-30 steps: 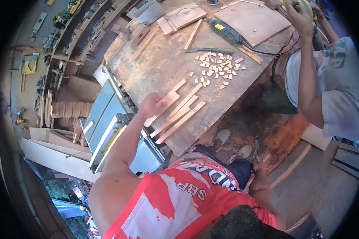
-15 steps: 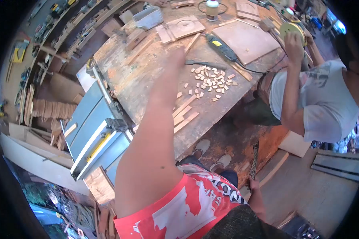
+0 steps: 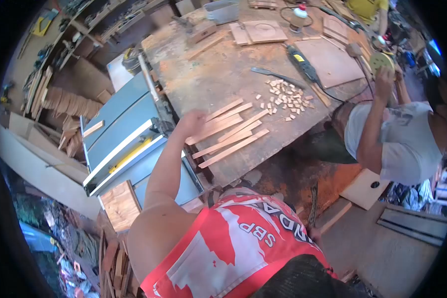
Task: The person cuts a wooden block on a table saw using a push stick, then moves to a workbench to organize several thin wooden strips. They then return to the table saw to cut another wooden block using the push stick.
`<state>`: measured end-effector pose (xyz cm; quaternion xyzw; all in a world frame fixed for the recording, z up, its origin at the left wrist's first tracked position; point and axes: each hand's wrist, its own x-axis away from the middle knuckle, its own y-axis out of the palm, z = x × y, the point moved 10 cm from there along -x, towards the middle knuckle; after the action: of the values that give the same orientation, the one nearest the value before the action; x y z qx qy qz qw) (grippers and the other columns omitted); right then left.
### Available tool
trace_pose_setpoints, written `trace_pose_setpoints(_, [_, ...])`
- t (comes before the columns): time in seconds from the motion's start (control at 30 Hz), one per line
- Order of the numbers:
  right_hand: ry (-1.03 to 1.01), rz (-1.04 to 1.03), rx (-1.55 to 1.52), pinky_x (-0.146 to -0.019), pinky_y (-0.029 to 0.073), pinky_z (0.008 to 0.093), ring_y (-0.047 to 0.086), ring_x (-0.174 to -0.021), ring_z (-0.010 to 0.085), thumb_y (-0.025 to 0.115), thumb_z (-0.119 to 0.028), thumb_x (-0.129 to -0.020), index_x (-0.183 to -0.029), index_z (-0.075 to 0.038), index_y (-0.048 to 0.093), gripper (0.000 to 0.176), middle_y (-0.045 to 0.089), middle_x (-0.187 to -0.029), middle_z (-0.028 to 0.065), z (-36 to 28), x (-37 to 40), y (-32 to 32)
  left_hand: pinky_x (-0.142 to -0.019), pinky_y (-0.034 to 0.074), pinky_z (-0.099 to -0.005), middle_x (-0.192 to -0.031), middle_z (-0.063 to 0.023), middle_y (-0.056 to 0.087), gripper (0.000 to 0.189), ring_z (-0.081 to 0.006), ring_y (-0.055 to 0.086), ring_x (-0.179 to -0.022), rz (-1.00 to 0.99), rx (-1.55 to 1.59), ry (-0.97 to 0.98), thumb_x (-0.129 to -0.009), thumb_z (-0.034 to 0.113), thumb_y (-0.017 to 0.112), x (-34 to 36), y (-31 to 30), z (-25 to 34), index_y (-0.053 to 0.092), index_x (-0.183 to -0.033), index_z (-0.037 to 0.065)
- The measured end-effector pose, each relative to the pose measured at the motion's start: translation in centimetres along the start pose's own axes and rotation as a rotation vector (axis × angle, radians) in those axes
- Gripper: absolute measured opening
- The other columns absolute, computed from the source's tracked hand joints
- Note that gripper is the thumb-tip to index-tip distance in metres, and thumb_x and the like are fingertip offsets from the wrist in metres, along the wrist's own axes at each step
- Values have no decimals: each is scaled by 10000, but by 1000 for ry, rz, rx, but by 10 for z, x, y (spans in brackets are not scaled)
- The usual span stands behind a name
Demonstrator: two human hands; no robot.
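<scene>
My left hand (image 3: 192,121) is over the left ends of several thin wooden strips (image 3: 226,121) on the worktable (image 3: 193,89); its fingers are blurred, so their grip is unclear. Low beside my body, my right hand (image 3: 314,234) is partly hidden by the red and white shirt (image 3: 228,243). It is closed round the lower end of a long dark bar (image 3: 313,203). Small cut wood pieces (image 3: 288,99) lie in a pile to the right of the strips, near a flat dark tool (image 3: 278,76).
A blue table saw (image 3: 119,114) adjoins the worktable on the left. A rotary tool (image 3: 303,64) with a cable rests by a square board (image 3: 328,62). On the right, a co-worker (image 3: 392,134) holds a round yellow disc (image 3: 381,61). Shelves (image 3: 79,27) stand behind.
My left hand has come back from the far part of the table to the strips, which now show more fully. The view has shifted, and the right hand is less visible.
</scene>
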<state>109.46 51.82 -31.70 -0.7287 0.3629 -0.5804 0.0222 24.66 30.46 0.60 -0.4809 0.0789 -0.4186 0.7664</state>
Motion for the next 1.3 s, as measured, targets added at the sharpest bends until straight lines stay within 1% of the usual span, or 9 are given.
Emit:
trace_pose_setpoints(0.03, [10,-21,-204,-474,484,341,620,-560,214,595,-129,-871,-962,-12,592,149,650,-726,107,-70,50,-1,-958,484,-422,-1132,-199,667,319,-384,614,-1091,-3,6,28,-895,214,566,-9,12,-2,674,-1139,38])
trace_pose_setpoints(0.23, [-138,94,-250,-503,496,338,616,-578,202,626,-140,-876,-1000,-56,612,150,653,-749,97,-153,92,-24,-989,464,-448,-1153,-218,659,366,-397,603,-1108,36,83,58,-879,286,619,1,24,28,668,-1141,35])
trace_pose_setpoints(0.37, [-248,57,-320,-504,492,337,611,-573,202,622,-124,-876,-995,-66,608,134,656,-756,97,-143,98,-18,-992,451,-449,-1185,-207,639,368,-385,578,-1141,296,51,178,-871,289,645,33,10,37,660,-1138,36])
trace_pose_setpoints(0.57, [-213,-20,140,-522,498,356,653,-640,214,665,-171,-862,-1008,-16,610,219,687,-777,116,-105,120,9,-1061,403,-451,-1305,-209,577,408,-413,517,-1218,605,-44,337,-859,248,698,144,4,41,626,-1203,41])
trace_pose_setpoints(0.63, [-215,21,176,-566,524,379,659,-641,214,699,-210,-824,-1039,-4,651,301,701,-786,115,-58,73,21,-1052,411,-472,-1332,-210,559,406,-403,526,-1215,518,40,417,-852,222,713,179,11,54,636,-1213,56])
trace_pose_setpoints(0.8, [-199,-39,224,-527,508,336,640,-599,177,687,-218,-808,-992,-66,688,239,691,-750,88,-42,69,51,-1073,380,-485,-1330,-229,528,432,-419,480,-1247,699,78,83,-860,198,708,245,48,-39,577,-1237,32])
trace_pose_setpoints(0.97, [-429,31,677,-569,516,361,646,-613,196,692,-290,-802,-991,-70,691,289,688,-748,98,-109,105,79,-1099,342,-496,-1367,-224,505,409,-406,443,-1292,781,33,45,-898,229,671,267,54,-46,572,-1235,19])
trace_pose_setpoints(1.07, [-501,-31,406,-614,524,367,656,-650,211,699,-355,-803,-989,-56,682,353,687,-761,101,-148,130,94,-1103,336,-498,-1373,-222,501,411,-403,445,-1295,768,-65,64,-911,259,658,262,52,-39,573,-1234,19])
trace_pose_setpoints(1.3, [-601,-89,482,-625,519,372,644,-673,201,708,-339,-824,-1035,-50,678,360,676,-771,104,-187,131,140,-1109,328,-496,-1368,-233,506,412,-407,446,-1296,750,-28,52,-920,294,642,265,51,-45,586,-1223,20])
